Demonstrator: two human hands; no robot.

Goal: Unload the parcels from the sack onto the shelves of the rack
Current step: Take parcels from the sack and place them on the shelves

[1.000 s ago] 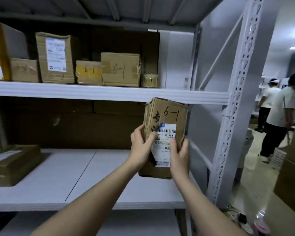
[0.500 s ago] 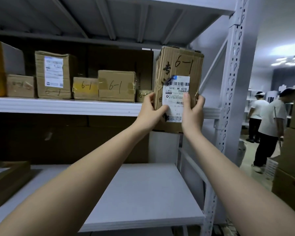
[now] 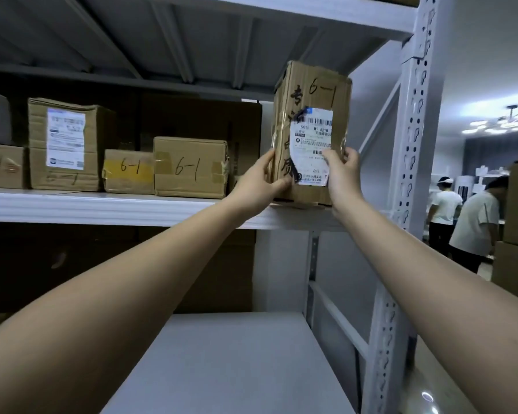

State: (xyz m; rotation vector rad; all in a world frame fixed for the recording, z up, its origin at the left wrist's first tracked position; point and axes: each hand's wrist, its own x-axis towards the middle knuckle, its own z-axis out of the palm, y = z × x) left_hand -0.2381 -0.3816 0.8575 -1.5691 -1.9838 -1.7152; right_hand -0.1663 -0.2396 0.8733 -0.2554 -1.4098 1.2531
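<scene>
Both hands are holding a tall cardboard parcel (image 3: 310,127) upright at the right end of the rack's upper shelf (image 3: 117,206), its base resting on the shelf edge. The left hand (image 3: 259,185) is gripping its left side, fingers curled round the corner; the right hand (image 3: 343,171) is gripping its right side. Other boxes (image 3: 190,167) are sitting along the shelf to its left.

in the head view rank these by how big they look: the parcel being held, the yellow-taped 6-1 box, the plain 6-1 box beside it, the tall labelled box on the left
1. held parcel, though it is nearest the camera
2. tall labelled box
3. plain 6-1 box
4. yellow-taped 6-1 box
</scene>
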